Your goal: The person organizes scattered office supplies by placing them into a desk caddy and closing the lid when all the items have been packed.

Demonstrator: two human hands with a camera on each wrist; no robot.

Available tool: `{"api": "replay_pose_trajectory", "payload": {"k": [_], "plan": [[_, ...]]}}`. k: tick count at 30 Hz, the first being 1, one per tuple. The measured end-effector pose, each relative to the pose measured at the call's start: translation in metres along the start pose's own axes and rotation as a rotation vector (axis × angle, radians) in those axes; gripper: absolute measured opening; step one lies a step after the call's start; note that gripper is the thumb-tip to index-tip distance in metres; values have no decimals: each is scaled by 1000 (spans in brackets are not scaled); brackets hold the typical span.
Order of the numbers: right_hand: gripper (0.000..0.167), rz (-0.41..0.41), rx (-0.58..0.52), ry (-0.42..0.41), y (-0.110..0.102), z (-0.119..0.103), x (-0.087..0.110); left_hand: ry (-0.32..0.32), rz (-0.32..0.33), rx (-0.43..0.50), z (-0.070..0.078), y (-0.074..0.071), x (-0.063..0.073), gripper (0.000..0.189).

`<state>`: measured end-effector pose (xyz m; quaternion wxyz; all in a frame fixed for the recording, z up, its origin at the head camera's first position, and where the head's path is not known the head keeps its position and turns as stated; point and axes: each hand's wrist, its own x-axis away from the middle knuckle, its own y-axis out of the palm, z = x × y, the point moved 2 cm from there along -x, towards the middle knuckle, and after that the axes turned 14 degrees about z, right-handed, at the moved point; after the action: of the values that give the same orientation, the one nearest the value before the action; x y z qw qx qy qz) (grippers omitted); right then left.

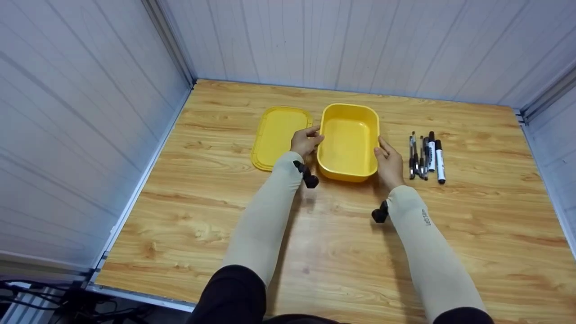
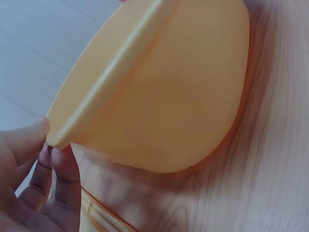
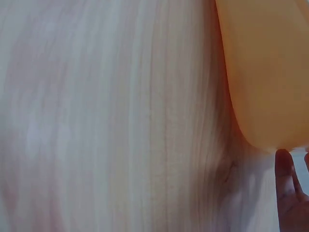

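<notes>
A yellow plastic box (image 1: 348, 144), its open side facing up, stands between my two hands in the head view. On its left side, my left hand (image 1: 307, 140) pinches the rim with thumb and fingers, as the left wrist view of the box wall (image 2: 169, 92) shows closely. My right hand (image 1: 390, 164) holds the box's right side at the rim; in the right wrist view its fingers (image 3: 286, 179) touch the wall and the rest is cut off. Left of the box lies a flat yellow lid (image 1: 281, 135), close to my left hand.
Several slim pens (image 1: 418, 157) lie right of the box, beside two white markers with black caps (image 1: 440, 162). They rest on a wood-grain table (image 1: 193, 211), bounded by pale panels (image 1: 288, 42) at the back and sides. Cables (image 1: 40, 297) are below the table's front left corner.
</notes>
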<state>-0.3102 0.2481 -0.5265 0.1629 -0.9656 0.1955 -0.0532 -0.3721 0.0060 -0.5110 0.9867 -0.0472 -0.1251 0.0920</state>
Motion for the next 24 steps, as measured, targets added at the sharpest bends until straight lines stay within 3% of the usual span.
{"api": "replay_pose_trajectory", "payload": {"k": [12,20,24], "plan": [[53,-15,-75,206,-9,-6,0,8,9,-7,0,2,-1,41],[53,-40,-40,230,-13,-8,0,33,22,-3,-3,4,-1,41],[53,-47,-8,179,-17,-8,-2,52,34,-24,-3,3,0,40]]}}
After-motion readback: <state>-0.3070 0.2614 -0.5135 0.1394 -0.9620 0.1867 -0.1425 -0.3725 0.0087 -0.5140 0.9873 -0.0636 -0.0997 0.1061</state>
